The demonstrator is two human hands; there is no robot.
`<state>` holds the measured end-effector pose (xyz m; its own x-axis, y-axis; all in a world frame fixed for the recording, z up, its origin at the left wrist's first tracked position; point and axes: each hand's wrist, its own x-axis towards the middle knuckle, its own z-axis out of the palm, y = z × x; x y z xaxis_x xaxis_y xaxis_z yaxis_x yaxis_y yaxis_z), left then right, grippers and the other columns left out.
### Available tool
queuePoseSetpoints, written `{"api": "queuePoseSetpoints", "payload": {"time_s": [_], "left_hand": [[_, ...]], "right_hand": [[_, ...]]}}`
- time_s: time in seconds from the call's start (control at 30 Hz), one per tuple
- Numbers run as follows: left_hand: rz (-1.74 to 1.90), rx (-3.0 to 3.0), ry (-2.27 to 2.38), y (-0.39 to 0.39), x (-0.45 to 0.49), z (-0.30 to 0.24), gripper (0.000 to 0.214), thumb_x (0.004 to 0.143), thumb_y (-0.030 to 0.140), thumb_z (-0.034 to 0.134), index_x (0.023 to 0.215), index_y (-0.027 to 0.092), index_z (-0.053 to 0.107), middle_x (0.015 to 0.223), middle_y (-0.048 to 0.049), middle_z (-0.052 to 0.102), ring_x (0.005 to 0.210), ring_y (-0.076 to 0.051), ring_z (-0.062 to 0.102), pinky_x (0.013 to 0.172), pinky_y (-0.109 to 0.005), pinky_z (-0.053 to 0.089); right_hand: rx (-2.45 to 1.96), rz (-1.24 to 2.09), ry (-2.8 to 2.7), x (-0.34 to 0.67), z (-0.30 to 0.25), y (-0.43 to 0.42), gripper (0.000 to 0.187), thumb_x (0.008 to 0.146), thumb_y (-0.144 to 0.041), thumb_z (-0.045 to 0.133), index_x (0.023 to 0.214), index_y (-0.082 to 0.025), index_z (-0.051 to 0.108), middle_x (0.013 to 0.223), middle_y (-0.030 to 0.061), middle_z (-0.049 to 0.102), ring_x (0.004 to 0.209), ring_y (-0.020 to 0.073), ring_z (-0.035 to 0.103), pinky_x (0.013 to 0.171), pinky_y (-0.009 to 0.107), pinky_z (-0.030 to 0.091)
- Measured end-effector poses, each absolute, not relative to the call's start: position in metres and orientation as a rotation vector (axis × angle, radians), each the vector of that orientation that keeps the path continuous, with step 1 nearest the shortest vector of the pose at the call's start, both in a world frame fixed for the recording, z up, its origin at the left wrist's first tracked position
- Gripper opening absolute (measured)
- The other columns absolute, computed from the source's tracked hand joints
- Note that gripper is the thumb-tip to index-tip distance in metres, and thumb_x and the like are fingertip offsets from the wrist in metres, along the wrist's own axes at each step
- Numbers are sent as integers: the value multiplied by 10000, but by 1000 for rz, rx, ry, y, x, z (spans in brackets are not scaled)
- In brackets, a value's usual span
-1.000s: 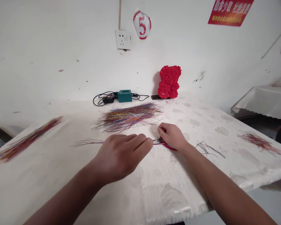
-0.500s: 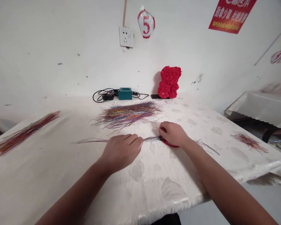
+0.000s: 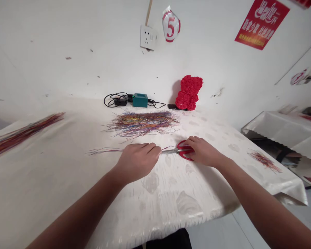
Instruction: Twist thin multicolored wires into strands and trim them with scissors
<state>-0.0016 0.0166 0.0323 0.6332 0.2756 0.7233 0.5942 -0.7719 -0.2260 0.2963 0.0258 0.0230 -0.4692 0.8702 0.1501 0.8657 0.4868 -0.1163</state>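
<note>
My left hand (image 3: 141, 160) is closed around a few thin coloured wires (image 3: 103, 150), whose loose ends stick out to the left over the table. A short bit of wire also shows on its right side. Scissors (image 3: 176, 150) with red handles are in my right hand (image 3: 202, 150), its fingers at the loops. Their blades point left and reach my left fingertips; whether they touch the fingers or the wires there, I cannot tell. Just behind my hands lies a large loose bundle of multicoloured wires (image 3: 145, 122).
A long wire bundle (image 3: 26, 133) lies at the left, a small pile of short wires (image 3: 264, 161) at the right. Along the wall stand a teal box (image 3: 140, 100) with black cables (image 3: 116, 95) and a red flower-covered figure (image 3: 189, 92) beside a dark flat object (image 3: 172, 106).
The scissors now show more fully, their red loops spread apart, and my right hand sits farther right on them. My left hand keeps its hold on the wires. The whole view has shifted slightly.
</note>
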Motion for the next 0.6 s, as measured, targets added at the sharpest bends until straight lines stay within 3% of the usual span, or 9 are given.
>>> {"api": "queuePoseSetpoints", "payload": {"time_s": [0.3, 0.5, 0.6], "left_hand": [[-1009, -2425, -656, 15, -1, 31, 196, 897, 107, 517, 787, 156, 671, 664, 29, 639, 551, -114, 571, 485, -277, 342], [-1038, -2411, -681, 14, -2, 32, 202, 896, 108, 517, 771, 160, 667, 652, 36, 626, 541, -112, 563, 482, -281, 344], [-1055, -2408, -702, 13, -2, 33, 207, 897, 112, 514, 763, 166, 662, 639, 42, 609, 532, -112, 548, 480, -286, 338]], "right_hand": [[-1497, 50, -2439, 319, 31, 17, 401, 752, -149, 642, 1146, -222, 630, 1013, 88, 588, 915, 249, 562, 808, 373, 468], [-1619, 617, -1981, 328, 27, 9, 208, 814, -193, 569, 1019, -225, 584, 938, 40, 605, 769, 189, 556, 659, 310, 461], [-1526, 813, -1949, 321, 22, 7, 193, 846, -223, 581, 1035, -237, 551, 917, 21, 602, 780, 181, 545, 666, 303, 448]]}}
